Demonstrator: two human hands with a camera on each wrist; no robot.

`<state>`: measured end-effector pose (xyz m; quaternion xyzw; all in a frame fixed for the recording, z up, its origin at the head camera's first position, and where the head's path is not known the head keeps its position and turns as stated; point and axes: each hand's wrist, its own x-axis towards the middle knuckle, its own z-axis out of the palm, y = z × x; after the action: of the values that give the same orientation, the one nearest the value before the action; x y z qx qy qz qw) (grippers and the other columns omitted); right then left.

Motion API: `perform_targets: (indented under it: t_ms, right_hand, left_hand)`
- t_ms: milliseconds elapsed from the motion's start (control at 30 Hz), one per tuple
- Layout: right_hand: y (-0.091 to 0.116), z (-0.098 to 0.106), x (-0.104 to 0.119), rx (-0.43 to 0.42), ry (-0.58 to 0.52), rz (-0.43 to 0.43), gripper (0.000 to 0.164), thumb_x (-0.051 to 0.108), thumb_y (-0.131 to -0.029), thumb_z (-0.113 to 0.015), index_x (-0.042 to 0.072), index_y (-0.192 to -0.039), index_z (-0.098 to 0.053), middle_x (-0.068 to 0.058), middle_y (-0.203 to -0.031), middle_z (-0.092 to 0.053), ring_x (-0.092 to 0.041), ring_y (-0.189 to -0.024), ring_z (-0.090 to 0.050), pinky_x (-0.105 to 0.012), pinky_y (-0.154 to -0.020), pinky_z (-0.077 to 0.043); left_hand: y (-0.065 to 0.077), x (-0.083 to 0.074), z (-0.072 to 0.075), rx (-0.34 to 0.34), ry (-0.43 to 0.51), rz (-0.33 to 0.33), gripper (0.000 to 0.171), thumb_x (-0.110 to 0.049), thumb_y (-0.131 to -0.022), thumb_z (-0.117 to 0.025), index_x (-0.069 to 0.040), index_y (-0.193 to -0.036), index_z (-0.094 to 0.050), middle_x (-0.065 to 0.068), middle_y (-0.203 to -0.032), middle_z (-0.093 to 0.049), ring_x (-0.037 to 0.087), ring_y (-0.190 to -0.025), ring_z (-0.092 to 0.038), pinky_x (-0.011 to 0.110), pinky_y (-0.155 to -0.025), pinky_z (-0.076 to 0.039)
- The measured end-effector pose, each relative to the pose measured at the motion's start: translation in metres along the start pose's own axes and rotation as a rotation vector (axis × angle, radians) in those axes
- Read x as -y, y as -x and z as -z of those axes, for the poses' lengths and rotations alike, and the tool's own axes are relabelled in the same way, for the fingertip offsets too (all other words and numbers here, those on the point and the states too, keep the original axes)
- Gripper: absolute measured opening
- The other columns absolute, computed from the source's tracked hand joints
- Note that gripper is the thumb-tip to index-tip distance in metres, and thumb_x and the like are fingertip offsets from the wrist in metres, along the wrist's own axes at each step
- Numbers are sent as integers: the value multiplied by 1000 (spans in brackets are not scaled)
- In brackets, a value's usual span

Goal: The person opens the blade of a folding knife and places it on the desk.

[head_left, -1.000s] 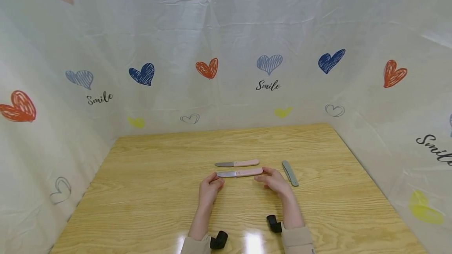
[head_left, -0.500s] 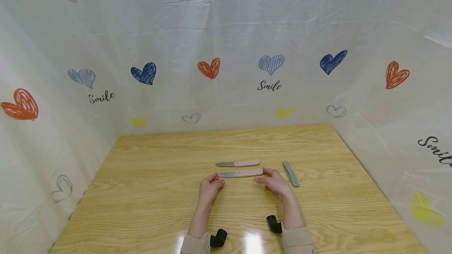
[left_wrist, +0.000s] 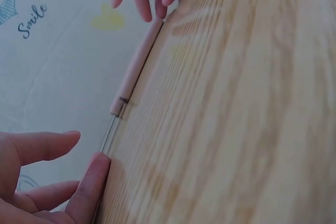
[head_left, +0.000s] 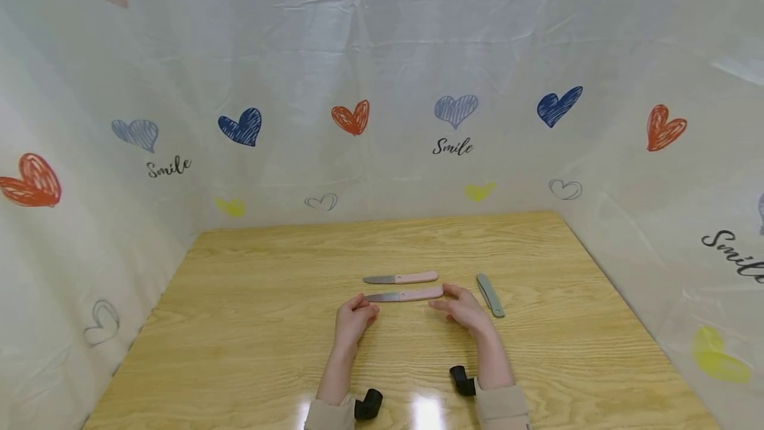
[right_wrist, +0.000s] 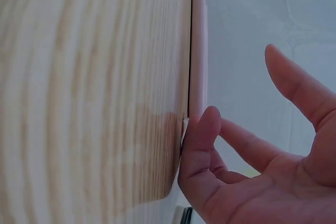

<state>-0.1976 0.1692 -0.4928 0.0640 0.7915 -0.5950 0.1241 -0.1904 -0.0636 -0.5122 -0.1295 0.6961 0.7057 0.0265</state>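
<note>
Two knives with pink handles lie nearly parallel on the wooden table, both blades pointing left. At the nearer pink-handled knife (head_left: 420, 293), my left hand (head_left: 351, 325) has a fingertip against the blade's tip end. My right hand (head_left: 467, 310) touches the butt of the same handle with its fingertips. The left wrist view shows this knife's handle (left_wrist: 137, 72) between the two hands, flat on the wood. Thumb and fingers are spread apart on the right hand in the right wrist view, where the pink handle (right_wrist: 198, 51) meets a fingertip. Just beyond lies the farther pink-handled knife (head_left: 416, 277).
A folded grey-green knife (head_left: 490, 295) lies slantwise right of the right hand. The wooden table (head_left: 251, 297) ends at a white curtain (head_left: 394, 71) printed with hearts, at the back and both sides. Black wrist cameras stick out from both sleeves.
</note>
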Motion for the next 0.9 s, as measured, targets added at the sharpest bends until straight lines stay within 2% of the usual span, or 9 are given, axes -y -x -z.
perform_targets:
  t_ms: [200,400,500,633,900]
  right_hand:
    - [3,4,2,-54,-78,-24,75,15,-87,-72,-6,-147,-33,-30,-142,-37,-37,-119,-47,-39,-86,-51]
    - [7,9,7,-68,-93,-16,71,18,-90,-69,-2,-148,-34,-29,-141,-36,-40,-122,-44,-44,-91,-50]
    - [9,12,9,-71,-107,-1,68,19,-92,-68,-2,-148,-35,-30,-141,-36,-40,-122,-44,-46,-93,-49]
    - [11,17,8,-81,-118,16,66,20,-92,-68,-2,-147,-38,-30,-141,-38,-40,-122,-46,-47,-94,-50]
    - [15,46,5,-98,-87,15,65,19,-95,-64,-2,-148,-34,-29,-144,-35,-41,-126,-43,-51,-100,-45]
  left_hand:
    - [0,-1,-3,-30,17,3,62,5,-85,-65,17,-140,-37,15,-101,-53,13,-81,-60,30,-75,-59]
    - [2,-6,-17,-153,83,-13,50,5,-87,-61,10,-133,-44,15,-99,-53,17,-75,-58,23,-63,-55]
    - [4,-9,-28,-180,92,-34,45,5,-85,-61,7,-128,-48,14,-98,-53,17,-73,-56,22,-61,-54]
    - [7,-11,-47,-140,94,-49,39,5,-85,-60,6,-123,-51,13,-95,-56,16,-75,-57,24,-62,-55]
    - [8,-17,-99,55,143,-94,36,2,-88,-59,9,-123,-51,12,-95,-56,21,-81,-58,30,-69,-57]
